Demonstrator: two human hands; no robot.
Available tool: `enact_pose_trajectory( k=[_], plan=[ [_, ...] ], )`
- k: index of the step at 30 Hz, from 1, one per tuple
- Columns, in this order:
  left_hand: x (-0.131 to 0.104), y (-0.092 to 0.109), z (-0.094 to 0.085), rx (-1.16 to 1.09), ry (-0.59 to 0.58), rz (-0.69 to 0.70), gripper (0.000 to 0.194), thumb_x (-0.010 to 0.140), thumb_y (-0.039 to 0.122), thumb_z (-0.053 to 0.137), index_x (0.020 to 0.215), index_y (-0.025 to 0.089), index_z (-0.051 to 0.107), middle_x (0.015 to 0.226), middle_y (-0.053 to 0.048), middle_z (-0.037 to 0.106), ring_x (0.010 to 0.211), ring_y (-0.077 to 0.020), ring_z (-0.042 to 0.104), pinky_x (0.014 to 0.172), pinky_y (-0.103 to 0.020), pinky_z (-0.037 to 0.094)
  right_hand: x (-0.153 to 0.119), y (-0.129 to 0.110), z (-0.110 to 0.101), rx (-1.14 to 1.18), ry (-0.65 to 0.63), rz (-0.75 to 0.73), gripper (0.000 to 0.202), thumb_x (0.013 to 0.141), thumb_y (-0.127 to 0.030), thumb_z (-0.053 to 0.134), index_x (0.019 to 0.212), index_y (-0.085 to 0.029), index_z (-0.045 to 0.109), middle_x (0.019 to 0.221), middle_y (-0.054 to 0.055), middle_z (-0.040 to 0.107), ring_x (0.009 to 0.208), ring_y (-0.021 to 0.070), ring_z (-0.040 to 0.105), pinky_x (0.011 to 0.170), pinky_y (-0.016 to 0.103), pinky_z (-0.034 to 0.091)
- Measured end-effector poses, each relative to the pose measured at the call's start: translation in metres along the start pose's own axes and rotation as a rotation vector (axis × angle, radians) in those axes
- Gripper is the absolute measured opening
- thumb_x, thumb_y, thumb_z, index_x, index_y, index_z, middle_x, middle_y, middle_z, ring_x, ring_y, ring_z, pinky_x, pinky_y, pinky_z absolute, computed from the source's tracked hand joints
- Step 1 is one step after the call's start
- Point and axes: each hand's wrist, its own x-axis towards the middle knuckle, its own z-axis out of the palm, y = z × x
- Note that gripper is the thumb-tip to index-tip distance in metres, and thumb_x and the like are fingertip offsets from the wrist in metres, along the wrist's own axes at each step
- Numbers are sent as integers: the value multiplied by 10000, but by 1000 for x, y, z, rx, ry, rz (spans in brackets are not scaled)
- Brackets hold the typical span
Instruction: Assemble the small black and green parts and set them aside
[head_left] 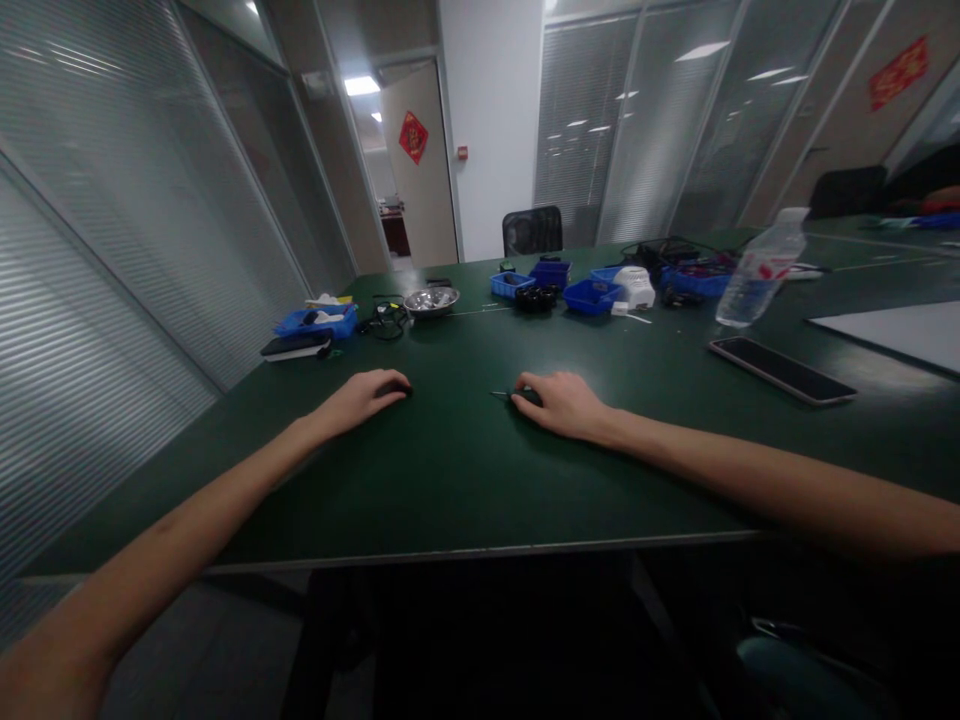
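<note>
My left hand [365, 392] rests on the green table [450, 480], its fingers closed around a small dark rounded object [393, 387]. Most of that object is hidden under the fingers, and its kind cannot be made out. To the right, my right hand [564, 403] lies on the tabletop with its fingers wrapped round a small screwdriver [529, 397]. The screwdriver has a dark handle, and its thin metal shaft points left toward my other hand. A stretch of tabletop separates the two hands.
Farther back are a metal bowl [431, 301], black cables [385, 320], blue trays [592, 297] and a white device [634, 287]. At left, a blue tray [337, 322] stands behind a dark flat case [295, 346]. A phone [780, 370] and a water bottle [761, 270] are at right.
</note>
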Motion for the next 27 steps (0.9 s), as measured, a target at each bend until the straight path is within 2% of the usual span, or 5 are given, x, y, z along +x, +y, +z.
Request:
enact_pose_trajectory(
  k=[5, 9, 13, 23, 27],
  plan=[
    [-60, -106, -60, 117, 115, -434, 525, 956, 649, 642, 1199, 200, 766, 1217, -99, 782, 1045, -291, 712, 959, -373, 541, 0, 0, 1, -2, 11, -5, 431, 1103, -537, 461, 1301, -225, 683, 857, 56, 766, 724, 216, 676, 656, 305, 395],
    [-112, -152, -90, 202, 170, -695, 571, 911, 640, 696, 1201, 153, 774, 1213, -101, 790, 1076, -267, 700, 969, -320, 518, 1, 0, 3, -34, 25, 0, 427, 1100, -533, 468, 1307, -230, 686, 869, 60, 771, 744, 223, 686, 670, 310, 386],
    [-137, -165, -101, 170, 196, -779, 591, 894, 652, 716, 1169, 134, 791, 1182, -99, 804, 1083, -257, 699, 946, -297, 515, 1, -1, 3, -45, 21, 2, 444, 1100, -547, 454, 1311, -231, 684, 863, 62, 769, 740, 227, 685, 667, 314, 387],
    [-144, -181, -105, 189, 250, -910, 486, 888, 529, 681, 1154, 145, 814, 1146, -103, 810, 1023, -283, 720, 930, -340, 531, 2, -1, 2, -50, 14, 3, 446, 1100, -547, 456, 1325, -238, 684, 888, 67, 782, 763, 240, 698, 687, 323, 410],
    [-147, -176, -107, 164, 285, -954, 490, 878, 538, 696, 1150, 148, 815, 1136, -112, 808, 1030, -294, 720, 924, -355, 535, 2, 0, 3, -37, 10, 4, 439, 1098, -545, 465, 1325, -240, 685, 900, 65, 787, 770, 236, 701, 686, 319, 415]
  ],
)
